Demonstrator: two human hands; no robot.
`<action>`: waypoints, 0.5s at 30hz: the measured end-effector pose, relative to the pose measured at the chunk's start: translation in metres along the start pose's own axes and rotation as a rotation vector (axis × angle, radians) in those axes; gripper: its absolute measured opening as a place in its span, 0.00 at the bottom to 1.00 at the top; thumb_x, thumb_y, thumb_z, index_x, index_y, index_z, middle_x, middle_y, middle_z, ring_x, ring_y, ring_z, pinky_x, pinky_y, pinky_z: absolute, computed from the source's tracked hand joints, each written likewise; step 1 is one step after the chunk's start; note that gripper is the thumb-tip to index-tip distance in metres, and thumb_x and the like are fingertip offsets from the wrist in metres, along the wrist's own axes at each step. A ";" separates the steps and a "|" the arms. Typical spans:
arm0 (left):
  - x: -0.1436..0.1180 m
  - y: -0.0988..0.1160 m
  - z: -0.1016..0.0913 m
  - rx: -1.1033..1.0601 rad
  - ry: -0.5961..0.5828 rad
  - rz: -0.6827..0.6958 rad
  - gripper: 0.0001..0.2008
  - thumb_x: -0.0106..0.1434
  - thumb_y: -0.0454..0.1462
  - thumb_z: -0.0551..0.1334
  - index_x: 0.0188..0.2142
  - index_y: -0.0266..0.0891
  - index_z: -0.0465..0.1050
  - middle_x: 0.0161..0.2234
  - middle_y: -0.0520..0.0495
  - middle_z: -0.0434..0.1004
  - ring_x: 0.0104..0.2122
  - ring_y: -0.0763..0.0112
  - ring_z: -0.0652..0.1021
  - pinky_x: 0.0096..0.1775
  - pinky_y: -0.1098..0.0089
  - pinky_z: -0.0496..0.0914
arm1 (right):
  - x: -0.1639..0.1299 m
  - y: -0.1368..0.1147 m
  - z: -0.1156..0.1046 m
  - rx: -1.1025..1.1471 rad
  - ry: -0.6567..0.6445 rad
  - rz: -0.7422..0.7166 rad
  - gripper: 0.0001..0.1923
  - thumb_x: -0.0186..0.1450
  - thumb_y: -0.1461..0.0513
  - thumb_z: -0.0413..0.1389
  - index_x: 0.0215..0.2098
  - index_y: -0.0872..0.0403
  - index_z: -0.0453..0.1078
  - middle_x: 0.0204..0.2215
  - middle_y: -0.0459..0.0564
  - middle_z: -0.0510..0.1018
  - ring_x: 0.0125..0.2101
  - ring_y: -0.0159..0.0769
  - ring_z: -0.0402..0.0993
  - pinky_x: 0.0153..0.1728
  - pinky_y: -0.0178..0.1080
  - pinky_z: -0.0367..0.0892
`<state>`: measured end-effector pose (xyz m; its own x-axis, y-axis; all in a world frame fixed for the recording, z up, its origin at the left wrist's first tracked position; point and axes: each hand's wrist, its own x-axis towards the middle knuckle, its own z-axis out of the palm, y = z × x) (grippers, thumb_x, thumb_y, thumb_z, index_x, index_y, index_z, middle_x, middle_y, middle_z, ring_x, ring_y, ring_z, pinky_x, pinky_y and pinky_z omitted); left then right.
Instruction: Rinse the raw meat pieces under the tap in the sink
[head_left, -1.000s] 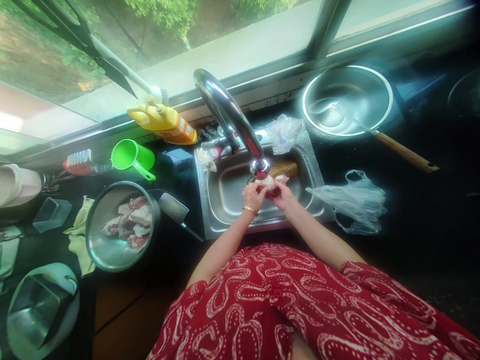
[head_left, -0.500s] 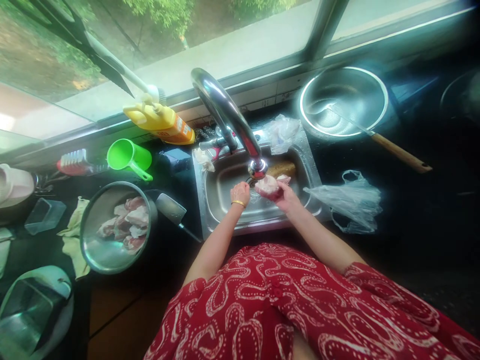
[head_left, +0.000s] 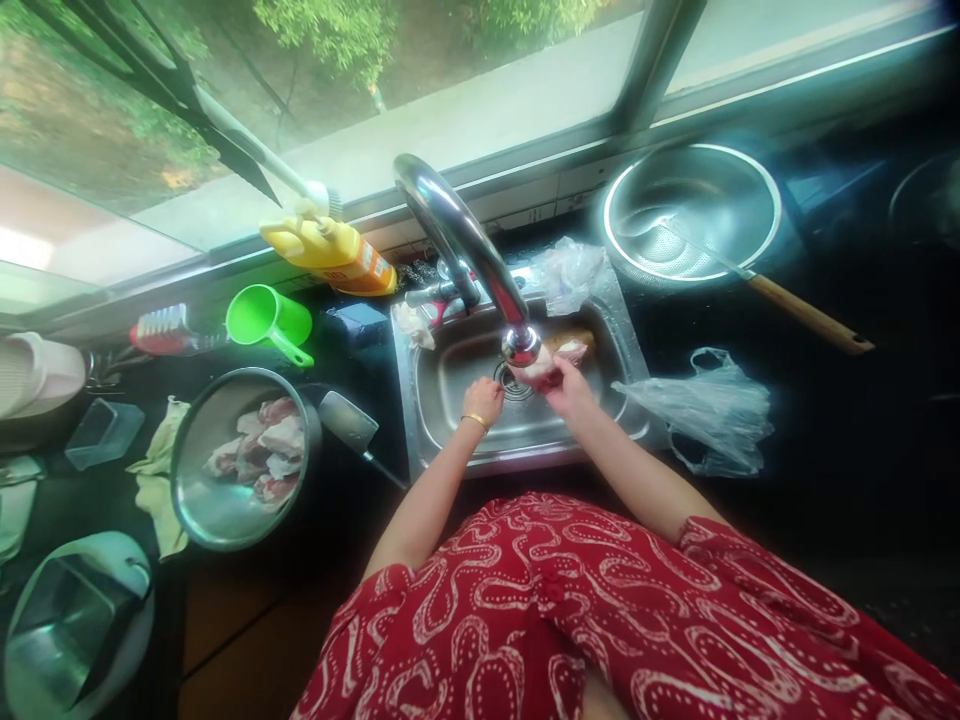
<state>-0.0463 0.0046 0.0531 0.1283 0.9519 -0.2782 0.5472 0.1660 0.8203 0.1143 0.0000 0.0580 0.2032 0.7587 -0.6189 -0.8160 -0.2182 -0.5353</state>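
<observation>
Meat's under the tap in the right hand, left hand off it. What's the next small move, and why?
Probably bring the left hand back onto the meat and rub it under the tap: the right hand alone grips the piece, while the left is closed beside it over the sink.

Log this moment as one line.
right hand: holds meat piece under faucet | left hand: closed, empty, over sink

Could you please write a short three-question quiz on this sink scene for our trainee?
1. True or false: the right hand holds a piece of meat under the tap.
2. Where does the left hand hover? A) over the sink B) in the bowl C) on the green cup
3. What lies in the bowl left of the sink?

Key: 1 true; 2 A; 3 pieces of raw meat.
</observation>
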 end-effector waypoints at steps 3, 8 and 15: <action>-0.002 0.014 -0.003 -0.102 0.078 0.119 0.03 0.56 0.34 0.64 0.31 0.43 0.76 0.43 0.42 0.74 0.53 0.57 0.69 0.61 0.59 0.53 | -0.005 -0.002 0.007 0.018 0.013 0.026 0.09 0.55 0.66 0.55 0.36 0.53 0.70 0.30 0.44 0.80 0.32 0.32 0.76 0.34 0.38 0.74; 0.001 0.039 0.024 -0.407 -0.060 0.262 0.12 0.58 0.38 0.62 0.43 0.46 0.77 0.51 0.46 0.75 0.58 0.59 0.66 0.63 0.62 0.52 | -0.023 -0.006 0.010 -0.020 0.077 0.133 0.05 0.54 0.69 0.53 0.27 0.54 0.68 0.18 0.41 0.73 0.19 0.28 0.68 0.22 0.30 0.68; 0.019 -0.012 0.027 -0.224 -0.112 -0.185 0.09 0.59 0.32 0.58 0.30 0.38 0.78 0.38 0.43 0.80 0.48 0.58 0.75 0.58 0.58 0.61 | -0.048 -0.028 0.001 -0.083 -0.042 0.261 0.10 0.54 0.69 0.53 0.34 0.57 0.73 0.29 0.49 0.80 0.30 0.34 0.77 0.35 0.35 0.74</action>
<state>-0.0276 0.0140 0.0243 0.1404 0.8680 -0.4763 0.3757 0.3983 0.8368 0.1270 -0.0302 0.1034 -0.0325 0.6943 -0.7189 -0.7903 -0.4582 -0.4068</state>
